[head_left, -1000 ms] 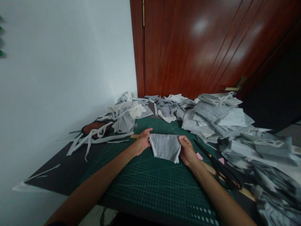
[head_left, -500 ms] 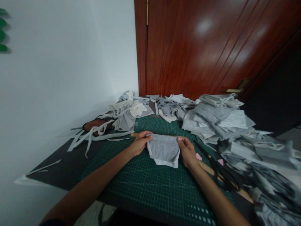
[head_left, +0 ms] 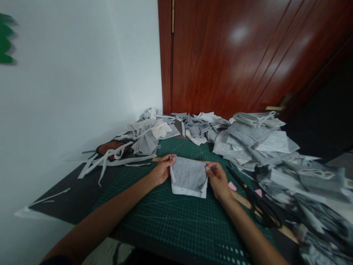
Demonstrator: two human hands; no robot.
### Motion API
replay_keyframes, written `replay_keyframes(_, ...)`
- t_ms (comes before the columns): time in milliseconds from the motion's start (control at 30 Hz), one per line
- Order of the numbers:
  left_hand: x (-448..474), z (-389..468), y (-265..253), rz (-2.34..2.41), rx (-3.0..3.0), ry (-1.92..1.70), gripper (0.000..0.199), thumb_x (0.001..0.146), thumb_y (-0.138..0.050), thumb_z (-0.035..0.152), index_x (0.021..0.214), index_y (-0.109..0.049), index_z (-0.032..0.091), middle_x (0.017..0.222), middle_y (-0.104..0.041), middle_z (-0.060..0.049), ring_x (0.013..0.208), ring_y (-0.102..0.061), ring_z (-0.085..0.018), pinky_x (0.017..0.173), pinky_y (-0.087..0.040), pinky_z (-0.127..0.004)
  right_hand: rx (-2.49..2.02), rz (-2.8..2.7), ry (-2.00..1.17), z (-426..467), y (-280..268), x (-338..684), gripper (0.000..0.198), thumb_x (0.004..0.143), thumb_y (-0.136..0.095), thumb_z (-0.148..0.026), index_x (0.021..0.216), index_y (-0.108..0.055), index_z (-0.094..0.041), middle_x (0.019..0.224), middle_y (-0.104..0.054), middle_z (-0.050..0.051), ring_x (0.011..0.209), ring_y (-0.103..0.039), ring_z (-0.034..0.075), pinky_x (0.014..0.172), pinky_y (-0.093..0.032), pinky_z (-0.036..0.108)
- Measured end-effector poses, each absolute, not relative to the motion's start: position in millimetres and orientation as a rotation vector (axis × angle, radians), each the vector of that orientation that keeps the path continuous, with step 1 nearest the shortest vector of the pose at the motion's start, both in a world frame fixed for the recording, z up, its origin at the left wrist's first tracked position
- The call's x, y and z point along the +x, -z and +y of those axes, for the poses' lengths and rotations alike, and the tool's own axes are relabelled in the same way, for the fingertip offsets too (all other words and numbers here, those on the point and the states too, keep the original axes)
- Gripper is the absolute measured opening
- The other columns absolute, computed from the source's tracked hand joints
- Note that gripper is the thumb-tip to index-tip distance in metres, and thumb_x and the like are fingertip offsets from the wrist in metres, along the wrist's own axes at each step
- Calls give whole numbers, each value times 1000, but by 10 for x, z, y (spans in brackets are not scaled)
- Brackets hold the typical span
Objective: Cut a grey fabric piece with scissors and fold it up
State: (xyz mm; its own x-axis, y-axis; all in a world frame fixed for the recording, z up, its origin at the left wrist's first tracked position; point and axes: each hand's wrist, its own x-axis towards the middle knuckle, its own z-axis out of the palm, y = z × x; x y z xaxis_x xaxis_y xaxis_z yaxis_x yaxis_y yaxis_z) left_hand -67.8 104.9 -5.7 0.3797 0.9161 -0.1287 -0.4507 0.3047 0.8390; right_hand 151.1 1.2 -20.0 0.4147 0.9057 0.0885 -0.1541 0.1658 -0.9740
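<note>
A small grey piece of fabric (head_left: 189,176) with a whitish border along its lower edge is stretched between my two hands. My left hand (head_left: 163,167) pinches its upper left corner, thumb on top. At the upper right corner my right hand (head_left: 217,176) grips it between thumb and fingers. The fabric hangs over the green cutting mat (head_left: 171,224). Behind it, a wooden ruler (head_left: 156,159) shows partly at the left. Black scissors (head_left: 255,198) lie to the right of my right hand, across a wooden strip (head_left: 286,232).
Fabric scraps (head_left: 150,134) are heaped at the back left, beside white strips (head_left: 110,156) and a brown item (head_left: 110,146). More scraps (head_left: 197,125) lie by the door (head_left: 220,55). Folded grey fabric (head_left: 253,136) is stacked at the back right. Pink chalk pieces (head_left: 232,186) sit near the scissors.
The fabric has shifted slightly left, and its lower edge hangs wider and straighter than before. My right hand has moved a little left and down with its corner.
</note>
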Motion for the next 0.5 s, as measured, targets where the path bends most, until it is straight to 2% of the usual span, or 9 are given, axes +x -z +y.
replay_keyframes(100,-684,1065,40,686,800,-1012,30,64,-89,19,90,-73,16,79,-68,-1,71,-63,-13,68,-49,-25,-1177,-825,-903,42,195,1581,36,69,-81,-53,83,-61,-25,70,-63,-2,62,-55,17,55,-40,28)
replay_keyframes(300,-667,1049,29,666,833,-994,29,66,-88,18,90,-73,15,80,-68,-1,72,-63,-12,71,-49,-25,-1237,-793,-1021,40,226,1517,45,62,-87,-52,90,-69,-21,73,-70,1,60,-60,19,53,-44,30)
replay_keyframes(400,-664,1051,27,650,855,-974,31,64,-88,17,92,-73,15,80,-68,-1,73,-63,-13,71,-49,-25,-1235,-811,-1055,33,234,1463,53,55,-93,-46,94,-69,-21,79,-75,2,66,-65,21,59,-50,32)
replay_keyframes(500,-683,1085,21,640,868,-972,32,63,-89,17,91,-73,14,78,-68,-1,71,-63,-14,70,-48,-25,-1200,-835,-1051,30,238,1444,55,52,-94,-47,95,-71,-21,85,-77,4,75,-68,23,69,-53,35)
